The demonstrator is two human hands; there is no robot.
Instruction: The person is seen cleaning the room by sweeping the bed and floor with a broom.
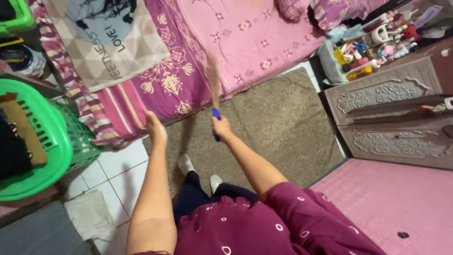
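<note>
Broadly, largest first.
Bed sheet: soft pink floral cloth, 12 o'clock, its edge hanging to the rug.
Rug: brown, shaggy, rectangular; bare pile open toward 3 o'clock.
Basket: green slotted plastic, round rim, 9 o'clock, crowding the white tiles.
Right hand: fingers wrapped tight around the broom.
Left hand: empty, near the sheet's edge; finger spread unclear.
Broom: blue handle, blurred straw bristles, centre, pointing at 12 o'clock.
</note>
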